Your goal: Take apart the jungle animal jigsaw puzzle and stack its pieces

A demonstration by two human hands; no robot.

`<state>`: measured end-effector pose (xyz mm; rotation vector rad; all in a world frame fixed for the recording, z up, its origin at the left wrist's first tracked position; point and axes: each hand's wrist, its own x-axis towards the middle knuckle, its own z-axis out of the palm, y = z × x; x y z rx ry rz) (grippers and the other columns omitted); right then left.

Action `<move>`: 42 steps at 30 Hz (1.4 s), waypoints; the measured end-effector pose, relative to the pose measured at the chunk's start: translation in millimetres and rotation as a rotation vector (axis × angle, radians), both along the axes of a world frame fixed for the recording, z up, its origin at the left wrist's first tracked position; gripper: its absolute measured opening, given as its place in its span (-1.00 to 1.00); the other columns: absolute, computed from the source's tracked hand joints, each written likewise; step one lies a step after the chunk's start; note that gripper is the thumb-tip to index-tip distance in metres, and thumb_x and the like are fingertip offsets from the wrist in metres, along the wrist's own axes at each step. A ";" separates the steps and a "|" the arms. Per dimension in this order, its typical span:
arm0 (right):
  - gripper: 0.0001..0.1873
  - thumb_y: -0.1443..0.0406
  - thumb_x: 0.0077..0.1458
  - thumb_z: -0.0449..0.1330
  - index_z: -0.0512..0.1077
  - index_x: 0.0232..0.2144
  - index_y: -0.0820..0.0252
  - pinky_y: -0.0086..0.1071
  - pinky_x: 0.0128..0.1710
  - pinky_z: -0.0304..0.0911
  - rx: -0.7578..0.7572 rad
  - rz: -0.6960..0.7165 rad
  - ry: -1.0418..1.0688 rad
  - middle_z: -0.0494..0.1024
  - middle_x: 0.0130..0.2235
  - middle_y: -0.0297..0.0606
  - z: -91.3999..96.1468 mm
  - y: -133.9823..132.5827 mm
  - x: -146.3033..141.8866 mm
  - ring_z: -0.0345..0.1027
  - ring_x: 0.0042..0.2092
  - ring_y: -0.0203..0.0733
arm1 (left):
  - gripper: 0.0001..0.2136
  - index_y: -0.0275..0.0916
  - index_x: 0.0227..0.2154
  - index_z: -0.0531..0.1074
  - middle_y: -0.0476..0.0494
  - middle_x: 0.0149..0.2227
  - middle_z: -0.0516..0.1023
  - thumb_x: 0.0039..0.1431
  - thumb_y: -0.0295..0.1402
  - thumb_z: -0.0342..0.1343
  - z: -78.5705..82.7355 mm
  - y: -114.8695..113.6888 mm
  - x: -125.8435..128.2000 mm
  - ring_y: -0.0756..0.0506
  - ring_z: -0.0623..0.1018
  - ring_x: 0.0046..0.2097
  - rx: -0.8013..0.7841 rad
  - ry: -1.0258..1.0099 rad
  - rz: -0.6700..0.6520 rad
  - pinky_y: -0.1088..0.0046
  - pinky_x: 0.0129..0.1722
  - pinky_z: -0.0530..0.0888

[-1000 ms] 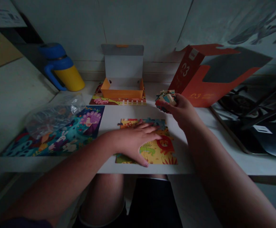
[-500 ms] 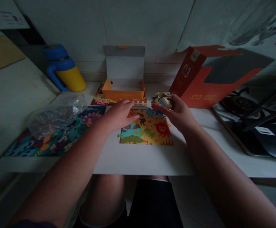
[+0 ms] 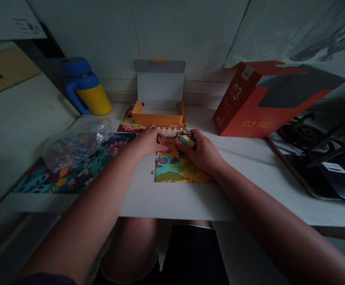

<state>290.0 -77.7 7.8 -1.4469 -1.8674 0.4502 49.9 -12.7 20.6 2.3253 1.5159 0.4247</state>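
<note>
A partly joined jigsaw puzzle (image 3: pixel 172 174) with a yellow and green animal scene lies in front of me on the white table. Above it my right hand (image 3: pixel 203 152) grips a small stack of loose puzzle pieces (image 3: pixel 185 139), their pale cut edges showing. My left hand (image 3: pixel 150 141) rests at the puzzle's upper left edge, thumb and fingers apart, with nothing visible in it. Behind both hands an orange box (image 3: pixel 157 118) stands with its lid up, on top of another colourful picture sheet (image 3: pixel 126 126). Part of the puzzle is hidden beneath my right hand.
To the left, a crumpled clear plastic bag (image 3: pixel 74 144) covers part of a dark blue picture sheet (image 3: pixel 71 182). A blue and yellow jug (image 3: pixel 92 93) stands behind it. At right are a red cardboard box (image 3: pixel 243 114) and a black gas stove (image 3: pixel 315 166).
My right hand has moved left with the stack of puzzle pieces, from beside the puzzle to over its upper part. My left hand stays near the upper left edge. The view has shifted slightly.
</note>
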 end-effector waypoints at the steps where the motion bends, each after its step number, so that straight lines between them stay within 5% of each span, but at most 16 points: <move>1: -0.63 0.04 0.25 0.38 0.44 -0.05 0.10 -0.24 -0.24 0.27 -0.006 -0.005 -0.014 0.66 -0.13 -0.16 0.3 -0.4 -1.4 0.51 -0.20 0.03 | -0.48 -0.21 -0.17 0.45 -0.22 -0.08 0.57 -0.09 -0.15 0.58 -1.7 -0.1 -0.1 -0.29 0.57 -0.03 -0.010 -0.029 0.019 0.27 -0.09 0.44; 9: -0.64 0.03 0.27 0.35 0.40 -0.07 0.08 -0.27 -0.29 0.21 -0.039 -0.035 -0.018 0.66 -0.16 -0.20 -0.7 -0.2 0.7 0.49 -0.23 0.00 | -0.61 -0.17 -0.19 0.44 0.02 -0.32 0.51 -0.02 -0.34 0.50 -14.0 5.6 -3.1 -0.10 0.47 -0.30 -0.048 -0.304 0.003 0.42 -0.32 0.27; 13: -0.57 -0.05 0.28 0.32 0.37 -0.07 0.09 -0.25 -0.31 0.21 -0.056 -0.083 0.006 0.65 -0.17 -0.16 -1.6 0.7 1.6 0.49 -0.24 0.02 | -0.73 -0.20 -0.24 0.51 0.06 -0.40 0.48 0.04 -0.32 0.45 -3.6 5.2 -2.9 -0.03 0.41 -0.38 -0.192 -0.419 -0.183 0.45 -0.37 0.26; 17: -0.58 -0.05 0.28 0.31 0.36 -0.05 0.09 -0.23 -0.28 0.24 -0.055 -0.084 0.016 0.66 -0.13 -0.11 -2.6 0.6 0.8 0.52 -0.19 0.07 | -0.77 -0.21 -0.26 0.58 0.01 -0.33 0.59 0.09 -0.24 0.44 6.8 1.8 -3.1 -0.05 0.48 -0.32 -0.154 -0.416 -0.332 0.44 -0.32 0.33; 26: -0.64 -0.02 0.37 0.18 0.29 -0.03 0.08 -0.15 -0.16 0.34 -0.022 -0.016 0.014 0.64 -0.05 0.05 -9.1 1.2 0.4 0.55 -0.07 0.18 | -0.87 -0.15 -0.17 0.63 -0.01 -0.28 0.66 0.23 -0.33 0.27 -9.2 1.2 1.7 -0.08 0.57 -0.28 -0.205 -0.300 -0.386 0.39 -0.26 0.42; 32: -0.63 -0.06 0.52 -0.12 0.25 -0.11 0.03 -0.08 -0.07 0.34 -0.009 0.067 0.031 0.60 -0.05 0.04 -7.8 -0.1 1.6 0.50 -0.02 0.17 | -0.77 -0.18 -0.20 0.49 -0.02 -0.22 0.61 0.08 -0.53 0.28 -15.2 -7.2 20.4 -0.09 0.56 -0.23 -0.062 -0.388 -0.232 0.40 -0.23 0.43; 38: -0.56 0.01 0.28 0.30 0.32 0.02 0.11 -0.13 -0.05 0.34 0.000 0.072 -0.047 0.60 0.03 0.05 -5.7 -0.7 -0.2 0.51 -0.01 0.18 | -0.65 -0.15 -0.19 0.35 -0.04 -0.18 0.53 0.04 -0.56 0.34 -14.7 -15.4 28.9 -0.11 0.55 -0.20 0.029 -0.463 -0.200 0.39 -0.23 0.46; 42: -0.68 0.08 0.27 0.30 0.37 -0.05 0.08 -0.19 -0.16 0.31 -0.028 -0.005 -0.063 0.65 -0.06 -0.07 -4.5 1.6 1.3 0.52 -0.12 0.12 | -0.60 -0.16 -0.02 0.39 -0.17 0.05 0.53 0.12 -0.55 0.35 -7.4 -15.3 20.7 -0.16 0.58 -0.02 0.114 -0.376 -0.225 0.30 -0.02 0.52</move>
